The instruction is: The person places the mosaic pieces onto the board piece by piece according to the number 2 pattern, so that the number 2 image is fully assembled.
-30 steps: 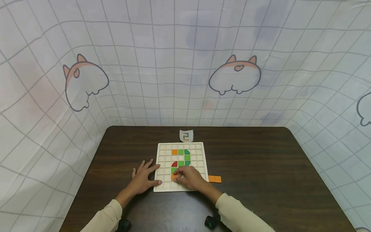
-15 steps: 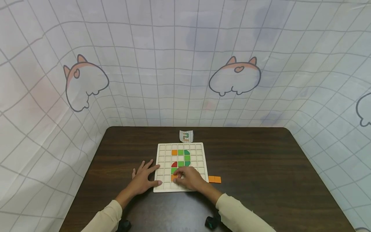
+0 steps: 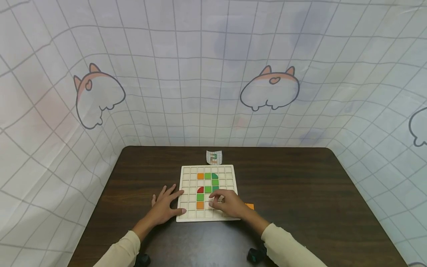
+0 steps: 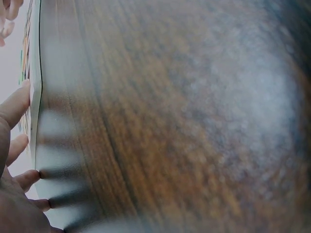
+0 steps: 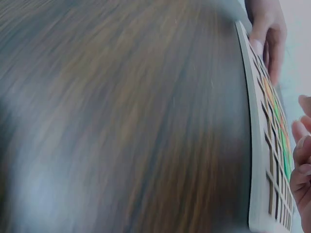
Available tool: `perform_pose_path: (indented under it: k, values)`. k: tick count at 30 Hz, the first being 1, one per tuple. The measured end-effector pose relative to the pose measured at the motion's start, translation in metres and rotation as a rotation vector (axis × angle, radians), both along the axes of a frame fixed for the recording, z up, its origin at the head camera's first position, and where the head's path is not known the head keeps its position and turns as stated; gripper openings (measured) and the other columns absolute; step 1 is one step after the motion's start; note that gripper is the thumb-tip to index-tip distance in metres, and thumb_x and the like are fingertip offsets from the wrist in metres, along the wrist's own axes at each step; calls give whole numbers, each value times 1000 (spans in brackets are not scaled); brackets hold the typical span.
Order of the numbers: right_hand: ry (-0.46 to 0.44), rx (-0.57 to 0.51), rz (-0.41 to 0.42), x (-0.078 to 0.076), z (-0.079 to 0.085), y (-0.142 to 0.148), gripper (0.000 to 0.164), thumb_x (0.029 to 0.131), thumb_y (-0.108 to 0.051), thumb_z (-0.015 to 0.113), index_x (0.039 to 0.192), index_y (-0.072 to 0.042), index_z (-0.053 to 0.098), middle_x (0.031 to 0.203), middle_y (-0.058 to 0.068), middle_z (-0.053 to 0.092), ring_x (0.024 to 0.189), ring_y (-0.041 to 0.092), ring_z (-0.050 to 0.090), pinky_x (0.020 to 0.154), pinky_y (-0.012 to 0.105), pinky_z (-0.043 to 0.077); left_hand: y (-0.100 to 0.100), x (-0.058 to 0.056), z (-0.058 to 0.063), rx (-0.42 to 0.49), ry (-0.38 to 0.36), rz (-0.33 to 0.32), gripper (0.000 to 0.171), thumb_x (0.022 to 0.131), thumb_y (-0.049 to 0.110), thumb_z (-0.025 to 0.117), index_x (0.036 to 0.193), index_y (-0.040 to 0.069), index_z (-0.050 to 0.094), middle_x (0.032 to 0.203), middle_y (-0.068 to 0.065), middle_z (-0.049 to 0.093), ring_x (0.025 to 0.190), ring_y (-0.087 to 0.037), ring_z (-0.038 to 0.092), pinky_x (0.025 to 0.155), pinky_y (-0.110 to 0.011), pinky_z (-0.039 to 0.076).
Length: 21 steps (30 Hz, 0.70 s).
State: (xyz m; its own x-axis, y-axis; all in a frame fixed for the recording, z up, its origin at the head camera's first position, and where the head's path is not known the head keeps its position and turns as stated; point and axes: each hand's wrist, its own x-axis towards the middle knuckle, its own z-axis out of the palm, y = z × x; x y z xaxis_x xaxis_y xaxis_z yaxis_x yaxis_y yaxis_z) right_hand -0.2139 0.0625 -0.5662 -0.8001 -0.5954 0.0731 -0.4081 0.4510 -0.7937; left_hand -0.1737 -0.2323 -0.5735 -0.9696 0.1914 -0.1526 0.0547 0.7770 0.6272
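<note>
A cream gridded board (image 3: 191, 214) holds colored tiles: an orange square tile (image 3: 200, 205) in a lower cell, a green square tile (image 3: 200, 197) above it, a red rounded tile (image 3: 200, 190) over that, and more green and orange ones toward the top. My left hand (image 3: 165, 207) spreads its fingers along the board's left edge, thumb and a finger resting on the rim; the left wrist view shows these fingers too. Just right of the lower orange tile, my right hand (image 3: 229, 203) hovers over the board, fingers loosely bent and nothing visible between thumb and forefinger.
Loose orange tiles (image 3: 250, 206) lie on the dark wooden table (image 3: 287, 178) beside the board's right edge, partly hidden by the right hand. A small printed card (image 3: 214, 157) lies behind the board. A gridded white curtain (image 3: 186, 92) stands around the table.
My right hand has drawn right from the lower orange tile, uncovering it in its cell, and now partly covers the loose orange tiles. The left hand stays where it was.
</note>
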Motion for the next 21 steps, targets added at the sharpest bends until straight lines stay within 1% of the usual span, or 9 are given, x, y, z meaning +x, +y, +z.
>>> perform_pose_path:
  k: [4, 8, 11, 16, 18, 21]
  values:
    - [-3, -11, -11, -2, 3, 21, 18, 95, -20, 70, 108, -8, 73, 85, -4, 65, 55, 0, 43, 53, 19, 40, 0, 0, -1, -8, 0, 1, 77, 83, 44, 80, 149, 19, 50, 165, -16, 26, 153, -47, 7, 109, -80, -2]
    - [15, -4, -37, -3, 6, 44, 19, 94, -21, 72, 107, -7, 74, 85, -5, 65, 58, 3, 47, 54, 19, 41, 0, 0, -1, -4, 5, 2, 77, 83, 44, 81, 149, 19, 51, 165, -17, 27, 153, -48, 8, 109, -80, -1]
    - [19, 14, -67, -3, 8, 61, 20, 93, -24, 73, 107, -8, 73, 84, -6, 64, 61, 5, 49, 54, 20, 43, 0, 0, -1, 0, 4, 2, 77, 83, 44, 81, 149, 20, 51, 165, -16, 26, 153, -48, 8, 109, -80, -1]
    - [10, 38, -117, -5, 3, 86, 19, 93, -27, 74, 105, -12, 73, 85, -7, 63, 54, 3, 44, 50, 20, 40, 0, 0, -1, 1, 6, -3, 76, 84, 44, 80, 149, 20, 50, 165, -16, 26, 153, -48, 8, 109, -80, -1]
    - [27, 43, -131, -5, 0, 95, 18, 92, -27, 75, 104, -12, 74, 86, -7, 63, 53, 2, 43, 49, 21, 40, 1, 1, 0, 2, 8, -3, 76, 83, 44, 80, 149, 19, 51, 165, -16, 26, 153, -48, 8, 108, -81, -1]
    - [75, 57, -145, -4, -5, 106, 19, 91, -26, 76, 104, -12, 74, 89, -6, 64, 56, 3, 45, 51, 21, 41, 1, 1, 1, -7, 5, 4, 76, 83, 44, 80, 149, 19, 51, 165, -16, 27, 153, -48, 7, 109, -80, -1]
